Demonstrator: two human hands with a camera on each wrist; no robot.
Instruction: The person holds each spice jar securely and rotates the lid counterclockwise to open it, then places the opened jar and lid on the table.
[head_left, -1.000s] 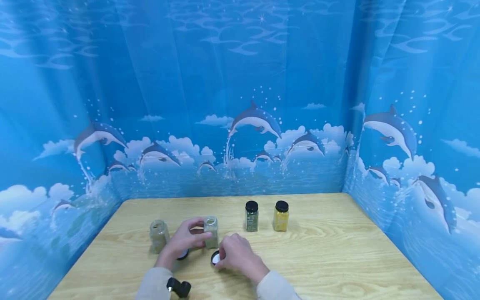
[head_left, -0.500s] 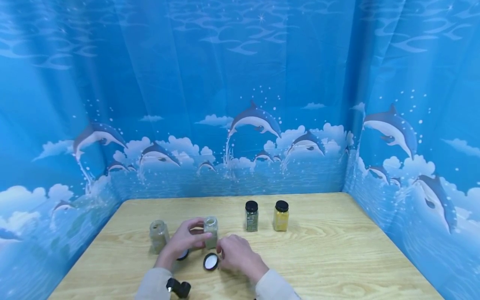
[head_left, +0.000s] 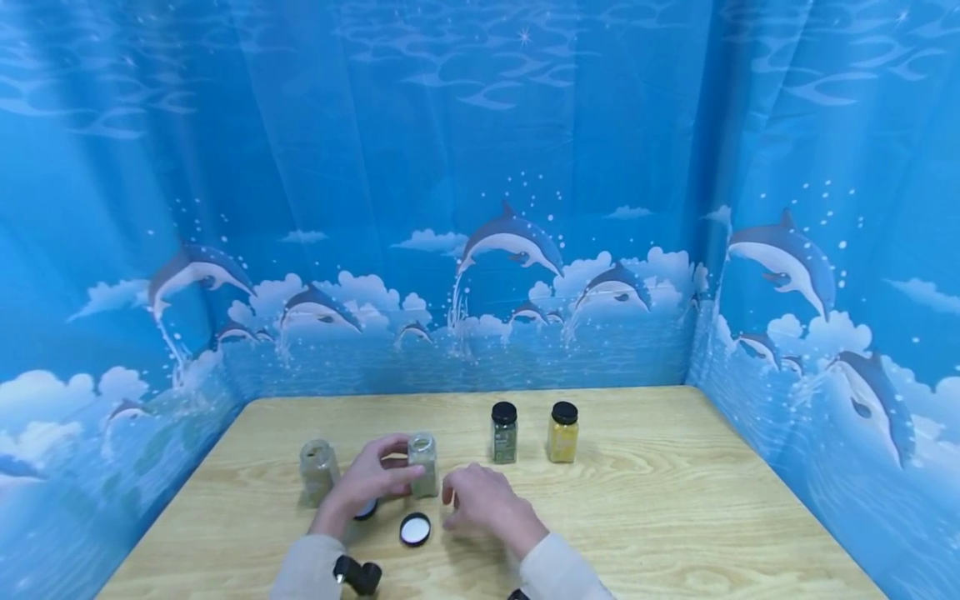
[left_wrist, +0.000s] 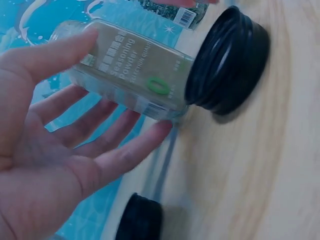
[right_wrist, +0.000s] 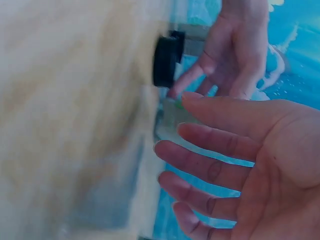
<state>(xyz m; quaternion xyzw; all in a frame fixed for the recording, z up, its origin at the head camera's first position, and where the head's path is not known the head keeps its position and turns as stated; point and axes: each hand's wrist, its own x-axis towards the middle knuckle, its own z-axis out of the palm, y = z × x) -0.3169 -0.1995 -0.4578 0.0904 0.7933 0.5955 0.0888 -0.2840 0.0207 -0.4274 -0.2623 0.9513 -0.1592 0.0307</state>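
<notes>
Cream sleeves (head_left: 570,575) reach in at the near edge, with a black wrist mount (head_left: 358,575) beside the left one; just beyond, a loose black lid (head_left: 415,529) lies on the wooden table (head_left: 675,500), white inner face up, and this is the fresh change: a second ago the right hand (head_left: 483,507) had its fingers on that lid, whereas now it has drawn back to the right, fingers relaxed and holding nothing, and the lid sits slightly nearer and further left; I take that to mean the lid has been set aside and the right hand is free; a second lid (head_left: 367,509) shows white inside too, partly hidden by the left wrist; the left hand (head_left: 373,477) holds an uncapped jar (head_left: 424,477) between thumb and fingers, upright beyond the loose lid and apparently standing on the table, dull green through its clear glass and labelled "Seasoning Powder", though how full it is I cannot tell; to its left stands another open jar (head_left: 318,475) with brownish contents; farther back, both capped in black, are a dark green jar (head_left: 505,437) and a yellow jar (head_left: 562,436); behind everything hangs a blue dolphin curtain (head_left: 480,150).
</notes>
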